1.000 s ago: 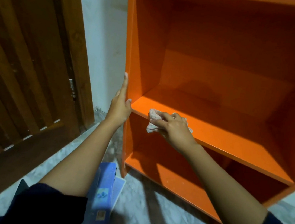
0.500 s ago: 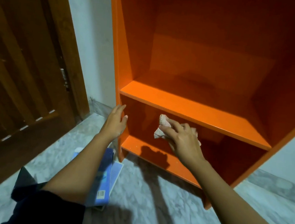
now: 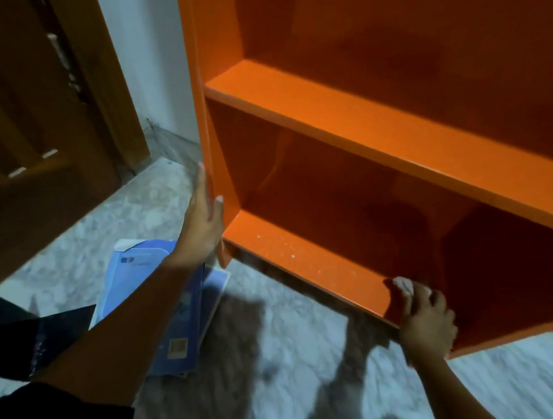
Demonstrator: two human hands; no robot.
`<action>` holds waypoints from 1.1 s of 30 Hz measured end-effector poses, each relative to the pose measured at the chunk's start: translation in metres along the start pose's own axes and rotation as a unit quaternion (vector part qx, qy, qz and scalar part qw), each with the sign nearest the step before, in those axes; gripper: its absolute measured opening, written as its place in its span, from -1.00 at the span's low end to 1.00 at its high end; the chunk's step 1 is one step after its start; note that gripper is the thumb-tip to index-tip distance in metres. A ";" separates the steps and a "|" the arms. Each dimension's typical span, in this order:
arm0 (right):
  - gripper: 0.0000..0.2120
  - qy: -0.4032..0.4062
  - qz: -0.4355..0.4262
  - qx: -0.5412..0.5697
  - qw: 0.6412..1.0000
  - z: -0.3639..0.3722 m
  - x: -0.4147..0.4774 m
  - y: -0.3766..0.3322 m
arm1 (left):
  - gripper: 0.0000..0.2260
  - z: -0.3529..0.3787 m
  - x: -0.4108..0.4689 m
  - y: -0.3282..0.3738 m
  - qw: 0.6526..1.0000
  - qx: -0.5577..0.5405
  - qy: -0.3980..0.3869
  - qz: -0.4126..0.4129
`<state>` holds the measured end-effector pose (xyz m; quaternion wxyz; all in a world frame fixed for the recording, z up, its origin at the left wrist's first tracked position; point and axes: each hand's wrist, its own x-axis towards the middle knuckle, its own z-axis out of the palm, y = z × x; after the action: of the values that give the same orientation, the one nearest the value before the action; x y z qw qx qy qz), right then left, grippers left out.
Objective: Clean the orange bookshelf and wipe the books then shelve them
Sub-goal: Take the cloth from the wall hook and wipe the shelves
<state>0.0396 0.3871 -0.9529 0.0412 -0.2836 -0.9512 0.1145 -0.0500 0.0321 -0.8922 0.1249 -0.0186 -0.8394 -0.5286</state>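
Print on the blue book (image 3: 181,333) is unreadable.

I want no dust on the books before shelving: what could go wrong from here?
White specks on the bottom shelf lie left of the cloth the right hand grips; sweeping them over the front edge could drop dust on the blue books lying on the floor by its left corner. The left hand presses flat on the side panel, so a hard push might shift the bookshelf.
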 end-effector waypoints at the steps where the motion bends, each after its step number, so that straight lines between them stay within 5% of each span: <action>1: -0.59 -0.008 0.010 -0.004 1.000 0.008 0.002 0.001 | -0.48 0.003 0.003 0.001 1.000 -0.019 0.015 -0.001; 7: -0.57 -0.009 0.070 0.015 0.997 0.038 0.016 -0.024 | -0.51 0.011 0.025 0.001 0.989 -0.045 0.137 0.040; 12: -0.54 -0.044 0.057 -0.001 0.997 0.045 0.027 -0.047 | -0.54 0.014 0.027 -0.006 0.987 -0.013 0.135 0.082; 33: -0.57 -0.133 -0.183 -0.014 0.974 0.069 0.022 -0.187 | -0.56 0.017 0.031 -0.012 0.978 0.100 0.158 0.094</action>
<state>-0.0883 0.2337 -0.9744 -0.0695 -0.0873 -0.9854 0.1287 -0.0853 0.0393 -0.9025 0.3060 -0.0014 -0.8522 -0.4244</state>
